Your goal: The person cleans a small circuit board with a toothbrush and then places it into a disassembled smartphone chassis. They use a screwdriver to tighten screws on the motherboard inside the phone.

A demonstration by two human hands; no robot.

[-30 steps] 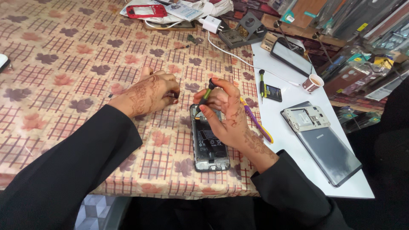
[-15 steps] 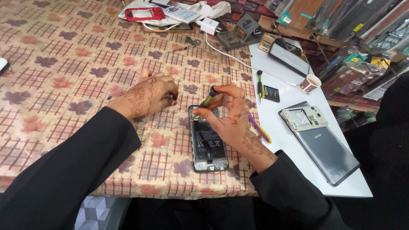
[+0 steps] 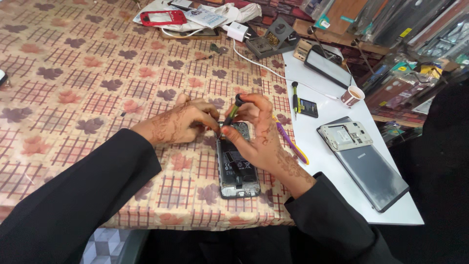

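On the desk (image 3: 73,63), covered with a leaf-patterned checked cloth, an opened smartphone (image 3: 237,168) lay with its back cover off and its battery and circuit board exposed, close to the near edge. The right hand (image 3: 259,139) was curled around a small precision screwdriver (image 3: 232,111), pinching its shaft between thumb and fingers with the tip set down at the upper end of the phone. The left hand (image 3: 183,122) rested on the cloth just beside the phone's upper left corner, fingers bent and narrow, their tips touching the phone's edge next to the screwdriver tip; whether it pinched anything small could not be told.

To the right, a purple-handled tool (image 3: 292,144) lay at the seam between the cloth and a white board (image 3: 337,93). On that board sat a second screwdriver (image 3: 295,95), a small black battery (image 3: 309,107), a paper cup (image 3: 351,96), a grey phone (image 3: 373,173) with a white phone frame (image 3: 346,135) on top of it. At the far edge lay a red phone case (image 3: 162,18), a white charger plug (image 3: 238,31) and a soldering-iron stand (image 3: 272,40).
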